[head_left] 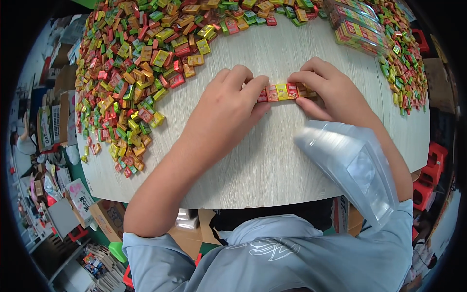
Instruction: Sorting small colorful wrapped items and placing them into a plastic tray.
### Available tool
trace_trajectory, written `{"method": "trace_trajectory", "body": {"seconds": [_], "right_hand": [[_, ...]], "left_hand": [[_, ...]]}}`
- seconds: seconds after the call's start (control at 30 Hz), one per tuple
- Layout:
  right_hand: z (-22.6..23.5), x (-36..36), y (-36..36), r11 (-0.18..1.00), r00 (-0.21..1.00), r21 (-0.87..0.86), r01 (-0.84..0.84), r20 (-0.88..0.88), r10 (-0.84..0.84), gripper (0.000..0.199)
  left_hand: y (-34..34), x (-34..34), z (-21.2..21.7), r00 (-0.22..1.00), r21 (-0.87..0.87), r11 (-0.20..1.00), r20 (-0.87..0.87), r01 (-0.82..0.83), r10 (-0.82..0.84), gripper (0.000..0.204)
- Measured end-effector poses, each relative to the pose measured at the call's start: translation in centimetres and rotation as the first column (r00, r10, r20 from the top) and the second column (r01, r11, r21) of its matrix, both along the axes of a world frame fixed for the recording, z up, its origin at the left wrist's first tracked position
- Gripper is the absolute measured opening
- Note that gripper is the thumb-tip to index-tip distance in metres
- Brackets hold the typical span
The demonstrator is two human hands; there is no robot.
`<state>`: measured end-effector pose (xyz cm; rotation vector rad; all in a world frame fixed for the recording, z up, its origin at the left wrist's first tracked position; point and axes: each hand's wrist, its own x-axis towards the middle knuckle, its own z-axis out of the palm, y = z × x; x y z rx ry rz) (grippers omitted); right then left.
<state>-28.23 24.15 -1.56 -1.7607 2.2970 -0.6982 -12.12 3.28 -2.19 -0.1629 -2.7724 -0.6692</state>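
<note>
Candy row (pixel 284 91) on bench (pixel 262 165): left hand (pixel 228 109) and right hand (pixel 323 87), each grip pinched on an end. Risk: squeezed unevenly, row may buckle and scatter.

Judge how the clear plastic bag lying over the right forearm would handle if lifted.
The clear plastic bag drapes over the forearm, so it is probably floppy. It looks empty and thin, likely very light. Its glossy film may slip between fingers.

Bare table (pixel 272 53) beyond the hands; candy heap (pixel 131 63) blocks the left
</note>
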Motion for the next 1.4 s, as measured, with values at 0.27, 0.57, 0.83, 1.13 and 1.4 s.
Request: {"method": "trace_trajectory", "body": {"seconds": [0.27, 0.57, 0.83, 1.13, 1.4], "right_hand": [[-0.5, -0.2, 0.3, 0.995, 0.998, -0.095, 0.032, 0.053, -0.027, 0.033], [3.0, -0.4, 2.0, 0.977, 0.995, -0.193, 0.093, 0.056, -0.084, 0.028], [16.0, 5.6, 7.4, 0.912, 0.930, -0.239, 0.334, -0.072, -0.359, 0.034], [13.1, 15.6, 11.1, 0.743, 0.784, -0.297, 0.600, 0.034, -0.620, 0.035], [10.3, 16.9, 9.9, 0.635, 0.717, -0.409, 0.655, 0.072, -0.693, 0.038]], "left_hand": [[1.6, -1.2, 0.5, 0.996, -0.067, 0.993, -0.001, -0.094, 0.094, 0.025], [1.3, -3.7, 4.5, 0.997, -0.081, 0.997, -0.076, -0.007, 0.001, 0.023], [3.9, -4.4, 13.9, 0.915, -0.199, 0.961, -0.318, 0.192, -0.249, 0.037], [7.1, -1.5, 14.5, 0.846, -0.249, 0.861, -0.201, 0.443, -0.493, 0.046], [6.5, -0.9, 10.6, 0.841, -0.219, 0.884, -0.281, 0.413, -0.463, 0.047]]}}
